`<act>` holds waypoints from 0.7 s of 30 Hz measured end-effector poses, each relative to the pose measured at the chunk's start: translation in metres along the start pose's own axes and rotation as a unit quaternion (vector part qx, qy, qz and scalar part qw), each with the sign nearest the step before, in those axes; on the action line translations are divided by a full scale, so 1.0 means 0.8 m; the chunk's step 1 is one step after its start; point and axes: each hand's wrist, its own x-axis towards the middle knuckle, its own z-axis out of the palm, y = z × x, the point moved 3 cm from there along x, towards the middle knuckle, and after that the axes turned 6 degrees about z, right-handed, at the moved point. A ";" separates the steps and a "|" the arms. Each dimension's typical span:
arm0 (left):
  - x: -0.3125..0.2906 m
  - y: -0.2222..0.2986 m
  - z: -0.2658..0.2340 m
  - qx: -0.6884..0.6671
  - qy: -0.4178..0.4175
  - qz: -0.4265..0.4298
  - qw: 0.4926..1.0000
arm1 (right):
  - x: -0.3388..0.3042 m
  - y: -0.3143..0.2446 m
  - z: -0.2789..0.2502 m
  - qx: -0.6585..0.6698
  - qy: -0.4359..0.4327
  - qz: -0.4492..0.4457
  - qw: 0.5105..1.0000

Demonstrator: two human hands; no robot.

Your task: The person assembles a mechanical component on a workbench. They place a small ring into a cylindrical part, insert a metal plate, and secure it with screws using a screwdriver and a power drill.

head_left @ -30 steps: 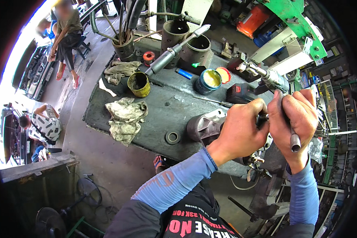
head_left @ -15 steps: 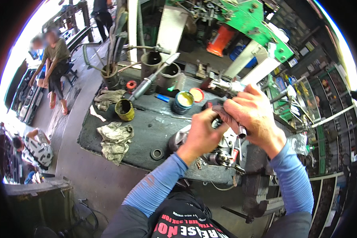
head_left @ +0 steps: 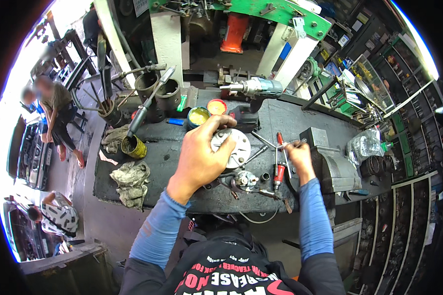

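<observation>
My left hand [head_left: 202,156] is over the left side of a round silver metal part [head_left: 241,148] with bolts in its face. Its thumb and index finger are apart, with nothing between them; whether they touch the part is hidden. To the right, my right hand [head_left: 300,160] is low over the bench, fingers closed at the end of a slim branched metal wrench [head_left: 267,140]. A red-handled screwdriver [head_left: 279,176] lies just left of this hand. In front of the silver part sits a smaller metal assembly [head_left: 246,179], and a small socket [head_left: 265,176] stands beside it.
A teal cordless driver [head_left: 263,88] stands behind the silver part. Open tins [head_left: 198,117], a yellow can [head_left: 134,147] and rags [head_left: 132,184] are on the bench's left. A vise [head_left: 334,169] and a clear plastic bag [head_left: 363,145] are at right. People sit far left.
My hands were together, raised around a dark piece with a metal socket end. Now they are apart: left over the silver part, right lowered to the wrench. The view has swung right.
</observation>
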 end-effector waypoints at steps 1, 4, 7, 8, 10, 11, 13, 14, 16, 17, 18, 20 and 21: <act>0.001 0.010 -0.004 0.014 -0.038 -0.009 0.999 | -0.006 0.028 0.014 0.012 -0.004 0.028 1.000; 0.006 0.035 0.003 0.098 -0.129 0.090 0.983 | 0.004 0.097 0.031 -0.017 -0.035 0.133 0.990; 0.004 0.041 0.004 0.181 -0.127 0.089 0.971 | 0.008 0.105 0.045 -0.160 -0.014 0.107 0.981; 0.002 0.042 0.001 0.212 -0.109 0.091 0.967 | 0.002 0.093 0.043 -0.196 -0.019 0.100 0.975; -0.001 0.052 -0.015 0.191 -0.022 0.075 0.978 | -0.009 0.069 0.053 -0.274 0.011 0.061 0.960; 0.001 0.059 -0.016 0.149 0.000 0.065 0.987 | -0.010 0.066 0.048 -0.289 -0.016 0.075 0.954; 0.009 0.092 -0.019 0.060 0.066 0.033 0.995 | -0.008 0.076 0.048 -0.297 0.015 -0.012 0.955; 0.010 0.114 -0.021 0.027 0.073 0.031 0.996 | -0.010 0.078 0.051 -0.307 0.023 -0.037 0.951; 0.012 0.158 -0.019 -0.119 0.038 0.050 0.991 | 0.001 0.091 0.061 -0.325 -0.001 -0.008 0.946; 0.017 0.174 -0.008 -0.182 0.085 0.048 0.978 | 0.015 0.111 0.059 -0.270 -0.013 0.004 0.963; 0.017 0.184 0.002 -0.227 0.104 0.056 0.967 | 0.022 0.126 0.059 -0.218 -0.029 0.021 0.975; 0.019 0.191 0.021 -0.301 0.099 0.080 0.945 | 0.026 0.135 0.054 -0.286 0.022 -0.080 0.955; 0.020 0.192 0.031 -0.323 0.083 0.089 0.939 | 0.032 0.140 0.046 -0.290 0.028 -0.073 0.954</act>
